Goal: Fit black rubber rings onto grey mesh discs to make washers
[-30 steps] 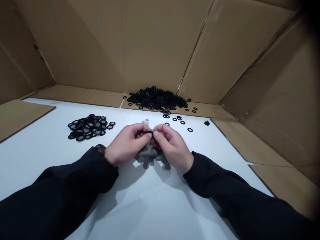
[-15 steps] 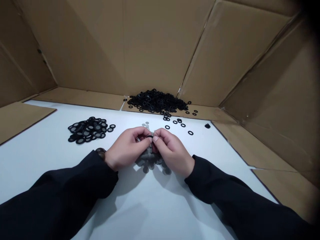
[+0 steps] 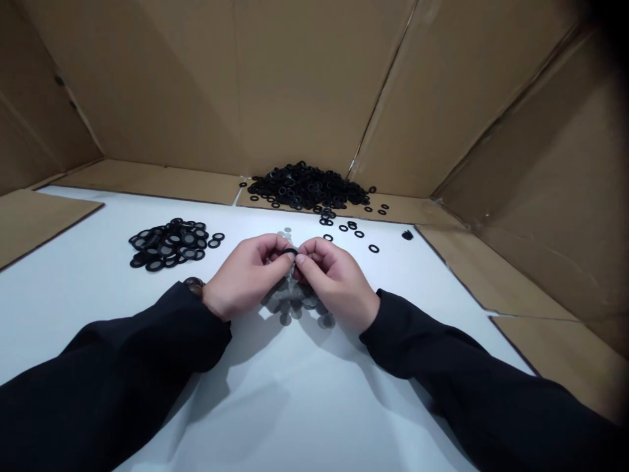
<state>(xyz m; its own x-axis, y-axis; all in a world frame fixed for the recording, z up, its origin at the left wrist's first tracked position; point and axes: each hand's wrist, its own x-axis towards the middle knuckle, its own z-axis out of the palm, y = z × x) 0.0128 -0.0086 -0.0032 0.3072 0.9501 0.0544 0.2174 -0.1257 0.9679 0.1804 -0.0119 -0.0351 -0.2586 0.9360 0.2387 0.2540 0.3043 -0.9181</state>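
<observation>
My left hand (image 3: 250,272) and my right hand (image 3: 339,278) meet at the middle of the white table. Between their thumbs and fingertips they pinch one black rubber ring (image 3: 291,250), seen nearly edge-on and partly covered by the fingers. Whether a disc sits inside that ring I cannot tell. Below the hands lies a pile of small grey mesh discs (image 3: 289,305), partly hidden by them. To the left is a heap of black rings with grey discs in them (image 3: 167,249).
A large mound of black rings (image 3: 309,187) rests on the cardboard strip at the back. Several loose rings (image 3: 360,234) lie in front of it. A small dark lump (image 3: 407,235) sits at the right. Cardboard walls (image 3: 314,85) enclose the back and sides.
The whole view has shifted, so everything appears slightly higher. Both hands keep their pinch on the ring, with only slight finger movement.
</observation>
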